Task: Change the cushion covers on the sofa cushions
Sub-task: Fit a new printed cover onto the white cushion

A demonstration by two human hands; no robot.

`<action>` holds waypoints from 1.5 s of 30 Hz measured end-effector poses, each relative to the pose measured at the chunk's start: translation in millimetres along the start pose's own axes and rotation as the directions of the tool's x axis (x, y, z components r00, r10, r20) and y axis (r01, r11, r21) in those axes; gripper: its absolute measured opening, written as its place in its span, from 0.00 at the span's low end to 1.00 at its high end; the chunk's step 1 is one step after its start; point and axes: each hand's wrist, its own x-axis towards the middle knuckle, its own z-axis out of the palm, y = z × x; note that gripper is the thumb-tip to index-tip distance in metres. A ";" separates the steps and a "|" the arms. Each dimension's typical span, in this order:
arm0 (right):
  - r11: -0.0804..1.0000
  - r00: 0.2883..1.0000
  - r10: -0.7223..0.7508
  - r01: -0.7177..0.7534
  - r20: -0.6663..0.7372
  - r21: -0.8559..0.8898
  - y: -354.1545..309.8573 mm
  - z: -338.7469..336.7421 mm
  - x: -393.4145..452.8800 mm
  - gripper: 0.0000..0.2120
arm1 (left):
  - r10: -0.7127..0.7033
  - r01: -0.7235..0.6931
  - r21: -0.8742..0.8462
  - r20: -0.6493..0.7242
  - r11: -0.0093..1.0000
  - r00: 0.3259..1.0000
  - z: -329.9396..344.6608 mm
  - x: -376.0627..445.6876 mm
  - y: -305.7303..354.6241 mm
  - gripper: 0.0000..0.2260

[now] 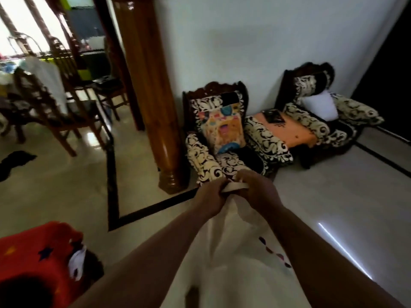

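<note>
A cream cushion cover [233,252] with a small dark pattern near one edge hangs between my forearms. My left hand [209,198] and my right hand [255,192] both grip its bunched top edge, close together, in front of the nearer armchair [200,156]. On that armchair stands a cushion in a colourful printed cover [221,127]. A bare white cushion [318,105] leans on the farther armchair [315,125] at the right.
A thick wooden pillar [151,85] stands left of the nearer armchair. An orange-topped side table [287,127] sits between the armchairs. Wooden dining chairs [44,103] are at the far left. Red fabric [37,252] lies at the bottom left, dark cloth [13,161] on the floor.
</note>
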 end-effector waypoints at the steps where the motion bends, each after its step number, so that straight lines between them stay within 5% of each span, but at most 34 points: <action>1: 0.998 0.998 0.059 -0.060 -0.017 -0.009 19.8 -5.1 2.9 0.14 | 0.021 -0.021 -0.016 0.042 1.000 0.999 9.9 17.8 8.2 0.11; 9: 0.885 0.901 0.401 -0.427 -0.166 -0.183 125.0 -23.0 8.5 0.08 | 0.217 -0.190 -0.122 0.275 0.974 0.937 63.7 141.7 41.8 0.17; 14: 0.790 0.782 0.558 -0.603 -0.277 -0.111 157.1 -43.1 32.0 0.05 | 0.316 -0.418 0.088 0.521 0.904 0.793 95.9 210.2 68.4 0.24; 20: 0.765 0.697 0.614 -0.641 -0.372 0.062 197.9 -60.6 66.3 0.05 | 0.414 -0.463 0.039 0.386 0.886 0.825 129.4 267.7 109.1 0.11; 22: 0.768 0.651 0.607 -0.627 -0.456 0.127 221.2 -65.3 71.5 0.11 | 0.399 -0.405 -0.065 0.368 0.912 0.840 140.2 288.5 126.8 0.12; 25: 0.743 0.510 0.630 -0.616 -0.586 0.263 261.5 -65.5 68.4 0.33 | 0.339 -0.265 -0.253 0.319 0.931 0.885 156.2 320.2 154.7 0.16; 28: 0.553 0.353 0.815 -0.709 -0.459 0.438 304.5 -53.6 58.0 0.50 | 0.213 -0.064 -0.434 0.305 0.898 0.928 173.2 347.5 185.6 0.14; 32: 0.367 0.372 0.925 -0.823 -0.078 0.433 363.8 -43.6 56.9 0.53 | 0.120 0.099 -0.599 0.315 0.794 0.941 188.6 371.9 222.4 0.08; 36: 0.394 0.400 0.904 -0.917 0.152 0.066 421.0 -67.4 68.6 0.33 | 0.041 0.200 -0.717 0.304 0.667 0.952 206.7 398.6 239.9 0.10; 39: 0.465 0.460 0.885 -0.882 0.079 -0.081 447.7 -81.3 72.3 0.19 | -0.080 0.316 -0.768 0.329 0.557 0.941 217.6 416.2 241.1 0.11; 42: 0.547 0.537 0.829 -0.836 -0.152 0.030 470.9 -85.2 81.0 0.30 | -0.082 0.397 -0.794 0.408 0.460 0.909 226.4 433.0 246.6 0.12; 45: 0.540 0.561 0.828 -0.807 0.023 0.240 492.3 -87.5 114.4 0.50 | -0.019 0.393 -0.788 0.438 0.474 0.899 241.8 452.2 264.2 0.12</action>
